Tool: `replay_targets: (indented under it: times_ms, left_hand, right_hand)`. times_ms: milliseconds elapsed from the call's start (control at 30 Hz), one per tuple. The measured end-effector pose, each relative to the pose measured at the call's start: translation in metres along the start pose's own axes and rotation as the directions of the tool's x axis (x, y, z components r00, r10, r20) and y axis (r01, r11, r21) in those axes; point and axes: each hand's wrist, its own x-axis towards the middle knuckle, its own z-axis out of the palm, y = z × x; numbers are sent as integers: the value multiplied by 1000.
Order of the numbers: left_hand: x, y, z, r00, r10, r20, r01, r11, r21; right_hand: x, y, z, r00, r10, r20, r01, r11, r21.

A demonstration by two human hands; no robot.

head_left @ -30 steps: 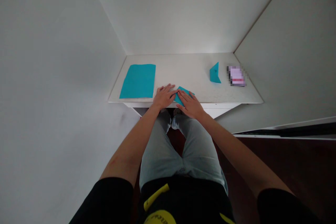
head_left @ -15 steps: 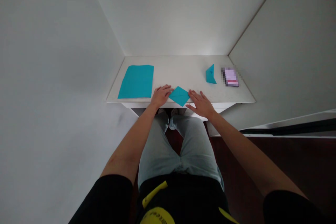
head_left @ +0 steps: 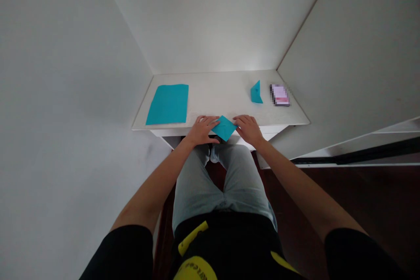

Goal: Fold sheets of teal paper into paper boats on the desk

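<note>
Your left hand (head_left: 202,131) is resting, fingers spread, on folded blue paper (head_left: 225,130), your right hand (head_left: 247,128) is pinching its right corner

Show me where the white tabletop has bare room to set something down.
Widest patch: the tabletop between the large blue sheet and the small folded piece, beyond the hands. A narrow strip runs in front of the pixelated item. Crowded: the front edge, where left hand and right hand flank the blue diamond.

Turquoise paper diamond (head_left: 225,129) (white table (head_left: 216,92))
</note>
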Motion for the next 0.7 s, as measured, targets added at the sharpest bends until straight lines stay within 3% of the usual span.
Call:
replay_targets:
  times_ms: [100, 200, 300, 400, 467, 567, 700]
  left_hand:
    - [8, 3, -6, 997, 63, 33, -61, 997, -56]
    - [24, 2, -14, 998, -51, -31, 44, 977, -208]
    - [44, -4, -18, 975, -179, -135, 107, 902, -417]
    - [61, -11, -16, 944, -305, -126, 191, 817, -544]
    - [66, -16, -10, 930, -357, -85, 257, 799, -543]
    - [64, -21, 0, 919, -391, -50, 334, 841, -425]
    - [54, -27, 12, 928, -362, -90, 321, 898, -300]
  right_hand:
    - [4, 5, -11, 1000, -8, -14, 9, 999, 50]
    - [13, 12, -22, 999, 13, -32, -9, 990, 141]
    - [27, 23, -28, 993, 89, -79, -63, 956, 288]
    - [40, 35, -22, 975, 197, -99, -145, 913, 382]
    - [46, 43, -12, 972, 227, -63, -188, 907, 377]
    - [48, 51, 6, 972, 237, 9, -227, 921, 318]
    - [43, 57, 20, 984, 179, -13, -166, 932, 323]
